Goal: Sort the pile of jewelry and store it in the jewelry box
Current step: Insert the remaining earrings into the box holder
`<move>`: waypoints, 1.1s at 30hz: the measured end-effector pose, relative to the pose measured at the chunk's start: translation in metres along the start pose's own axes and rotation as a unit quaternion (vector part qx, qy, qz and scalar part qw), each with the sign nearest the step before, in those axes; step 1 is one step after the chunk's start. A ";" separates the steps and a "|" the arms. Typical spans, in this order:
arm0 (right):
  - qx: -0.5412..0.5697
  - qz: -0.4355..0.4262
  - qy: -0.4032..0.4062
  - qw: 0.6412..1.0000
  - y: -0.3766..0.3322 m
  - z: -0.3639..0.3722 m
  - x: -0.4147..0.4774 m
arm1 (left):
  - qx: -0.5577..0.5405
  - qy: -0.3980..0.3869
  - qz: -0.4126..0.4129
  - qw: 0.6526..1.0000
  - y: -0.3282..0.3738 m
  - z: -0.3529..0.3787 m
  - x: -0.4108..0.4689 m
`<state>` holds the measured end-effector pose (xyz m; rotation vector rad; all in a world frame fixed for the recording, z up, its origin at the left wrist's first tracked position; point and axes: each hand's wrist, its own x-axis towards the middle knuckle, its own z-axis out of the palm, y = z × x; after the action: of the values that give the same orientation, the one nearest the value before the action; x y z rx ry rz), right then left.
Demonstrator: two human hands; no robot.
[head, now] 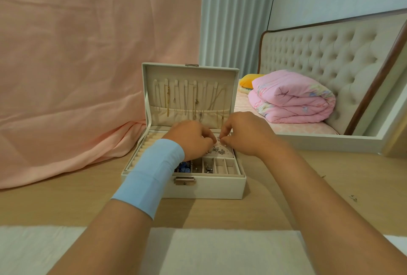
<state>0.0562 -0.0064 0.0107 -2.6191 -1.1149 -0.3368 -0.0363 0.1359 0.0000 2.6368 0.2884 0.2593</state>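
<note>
Left hand (191, 137) and right hand (244, 134) pinch a silver piece (219, 139) over jewelry box (204, 188)

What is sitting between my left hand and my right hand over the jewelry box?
A small silvery piece, apparently pinched by the left hand and right hand above the studded pad, in the head view.

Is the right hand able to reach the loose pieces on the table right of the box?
Likely yes: the loose pieces lie on open table beside the right forearm, nothing between. But the right hand, with the left hand, pinches a small piece over the jewelry box, so that comes first.
</note>
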 end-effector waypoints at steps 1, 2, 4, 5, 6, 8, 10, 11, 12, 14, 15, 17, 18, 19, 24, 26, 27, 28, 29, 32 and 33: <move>-0.015 -0.003 0.003 1.000 -0.003 0.001 0.000 | 0.020 -0.001 0.004 1.000 0.000 0.001 0.001; -0.023 -0.005 0.003 1.000 -0.005 0.002 0.001 | 0.043 0.002 0.011 0.999 -0.001 0.001 0.001; -0.031 -0.013 0.001 0.999 -0.008 0.004 0.000 | 0.084 0.013 0.026 0.996 -0.001 0.001 0.002; -0.039 -0.020 0.001 0.999 -0.009 0.004 0.000 | 0.092 0.015 0.029 0.995 -0.001 0.001 0.002; -0.048 -0.025 0.002 0.999 -0.009 0.004 0.000 | 0.094 0.015 0.031 0.995 -0.001 0.001 0.002; -0.066 -0.034 0.005 0.997 -0.009 0.002 -0.001 | 0.092 0.014 0.032 0.995 -0.001 0.002 0.003; -0.084 -0.041 0.007 0.996 -0.010 0.000 -0.001 | 0.089 0.014 0.030 0.995 -0.001 0.002 0.003; -0.091 -0.046 0.007 0.995 -0.010 -0.001 -0.002 | 0.088 0.014 0.030 0.996 -0.001 0.002 0.002; -0.098 -0.051 0.005 0.994 -0.010 -0.002 -0.002 | 0.088 0.013 0.031 0.996 -0.001 0.002 0.002; -0.112 -0.065 -0.003 0.992 -0.012 -0.002 -0.003 | 0.088 0.012 0.030 0.996 -0.002 0.003 0.002; -0.118 -0.071 -0.007 0.990 -0.013 -0.002 -0.004 | 0.086 0.012 0.028 0.996 -0.002 0.003 0.002; -0.120 -0.075 -0.016 0.990 -0.014 0.000 -0.004 | 0.078 0.012 0.026 0.997 -0.002 0.003 0.002; -0.116 -0.073 -0.021 0.990 -0.014 0.000 -0.004 | 0.073 0.013 0.025 0.997 -0.002 0.003 0.002; -0.107 -0.067 -0.031 0.992 -0.013 -0.001 -0.004 | 0.068 0.013 0.024 0.997 -0.002 0.003 0.002; 0.007 -0.034 -0.082 0.996 -0.002 -0.004 0.000 | 0.056 0.016 0.024 0.998 -0.002 0.004 0.003; 0.024 -0.035 -0.097 0.994 0.001 -0.004 0.001 | 0.052 0.013 0.024 0.998 -0.003 0.004 0.003; 0.031 -0.035 -0.105 0.993 0.002 -0.004 0.001 | 0.052 0.011 0.025 0.998 -0.003 0.004 0.003; 0.043 -0.034 -0.107 0.993 0.003 -0.006 0.000 | 0.055 0.010 0.027 0.998 -0.003 0.004 0.003; 0.063 -0.032 -0.100 0.993 0.005 -0.008 -0.001 | 0.060 0.009 0.030 0.998 -0.002 0.004 0.002; 0.131 -0.028 -0.052 0.990 0.013 -0.017 -0.007 | 0.044 0.010 0.032 0.998 0.005 0.003 -0.001; 0.141 -0.030 -0.044 0.989 0.017 -0.021 -0.011 | 0.025 0.013 0.033 0.999 0.010 0.004 -0.002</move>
<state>0.0589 -0.0316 0.0240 -2.3762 -1.1760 -0.0679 -0.0356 0.1257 0.0012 2.6971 0.2185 0.3112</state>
